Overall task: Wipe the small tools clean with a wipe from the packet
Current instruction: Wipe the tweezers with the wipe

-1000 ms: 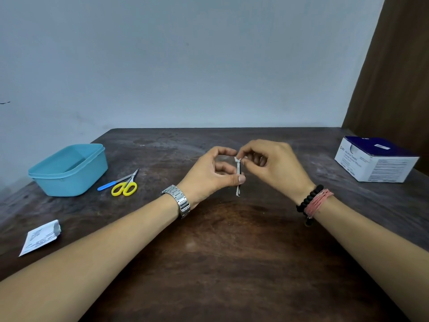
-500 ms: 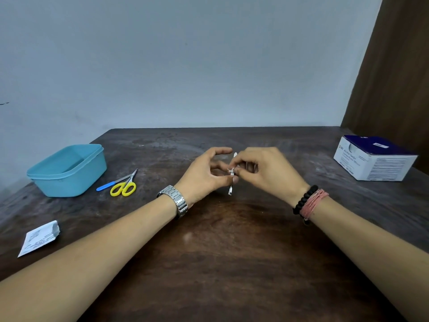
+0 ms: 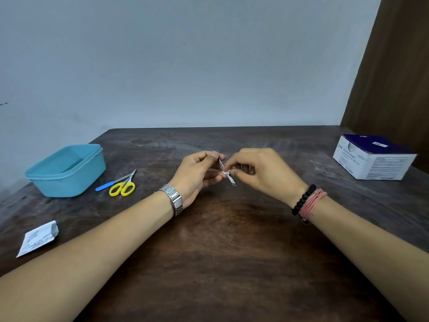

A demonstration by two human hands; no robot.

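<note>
Above the middle of the table my left hand (image 3: 197, 175) pinches the upper end of a thin metal tool (image 3: 232, 181), which slants down to the right. My right hand (image 3: 262, 173) pinches a small folded white wipe (image 3: 226, 172) around the tool's shaft. The tool's lower tip sticks out below the wipe. A torn white wipe packet (image 3: 38, 238) lies flat at the near left. Yellow-handled scissors (image 3: 123, 187) and a blue-handled tool (image 3: 109, 184) lie side by side left of my hands.
A light blue plastic tub (image 3: 67, 170) stands at the far left, next to the scissors. A white and dark blue box of swabs (image 3: 373, 159) sits at the far right edge of the dark wooden table (image 3: 232, 263). A wall runs behind the table.
The metal tool has tilted from upright to slanting down to the right. My right hand has slid the wipe further down the shaft. Both hands have shifted slightly lower.
</note>
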